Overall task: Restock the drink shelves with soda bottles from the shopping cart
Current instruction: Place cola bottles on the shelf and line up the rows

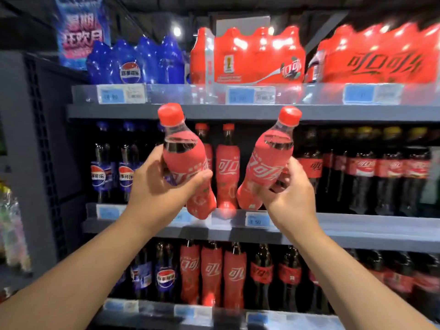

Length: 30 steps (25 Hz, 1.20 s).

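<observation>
1. Left of centre, the left hand curls round a red-sleeved plastic soda bottle with a red cap, its top leaning left.
2. Right of centre, the right hand grips a second red-sleeved soda bottle, its top leaning right, before the grey middle shelf.

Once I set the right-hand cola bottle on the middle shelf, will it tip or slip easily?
Probably heavy for its size: the cola bottle looks full, with dark liquid near the neck. Tall and narrow-based, it may tip if nudged. Its smooth red sleeve could slide in the right hand.
</observation>
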Each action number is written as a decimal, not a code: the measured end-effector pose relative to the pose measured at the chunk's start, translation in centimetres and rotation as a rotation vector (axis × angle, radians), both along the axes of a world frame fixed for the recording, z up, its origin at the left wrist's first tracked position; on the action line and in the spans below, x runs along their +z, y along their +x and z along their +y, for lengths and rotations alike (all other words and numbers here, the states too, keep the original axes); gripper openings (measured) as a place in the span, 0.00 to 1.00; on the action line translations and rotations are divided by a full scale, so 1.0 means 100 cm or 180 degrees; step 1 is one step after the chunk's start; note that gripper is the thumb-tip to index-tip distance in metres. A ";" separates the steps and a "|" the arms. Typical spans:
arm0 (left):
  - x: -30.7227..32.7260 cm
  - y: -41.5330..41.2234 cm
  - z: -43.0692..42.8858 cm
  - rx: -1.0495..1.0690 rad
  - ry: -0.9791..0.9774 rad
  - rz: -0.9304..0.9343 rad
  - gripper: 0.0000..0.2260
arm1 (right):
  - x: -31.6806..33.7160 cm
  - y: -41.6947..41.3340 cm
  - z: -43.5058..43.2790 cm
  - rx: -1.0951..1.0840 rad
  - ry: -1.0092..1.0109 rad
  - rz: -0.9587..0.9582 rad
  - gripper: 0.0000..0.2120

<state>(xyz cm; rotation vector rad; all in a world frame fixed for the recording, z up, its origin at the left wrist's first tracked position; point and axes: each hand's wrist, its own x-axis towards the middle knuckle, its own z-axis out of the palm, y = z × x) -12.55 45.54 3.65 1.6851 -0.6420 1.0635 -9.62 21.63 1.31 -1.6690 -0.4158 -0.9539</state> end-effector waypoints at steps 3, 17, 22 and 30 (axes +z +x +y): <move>0.001 0.021 -0.005 -0.0132 0.0063 -0.0003 0.18 | -0.004 0.009 0.002 -0.0093 0.0050 0.0045 0.26; 0.006 0.051 0.009 0.0243 -0.0040 0.0140 0.20 | 0.006 0.030 0.026 0.0170 -0.0177 0.0275 0.28; 0.008 0.050 0.008 0.0245 -0.0073 0.0233 0.21 | -0.005 0.038 0.019 0.0000 -0.0467 0.0456 0.25; 0.013 0.051 0.005 0.0269 -0.0020 0.0315 0.21 | -0.002 0.065 0.014 0.0126 -0.0544 0.1133 0.29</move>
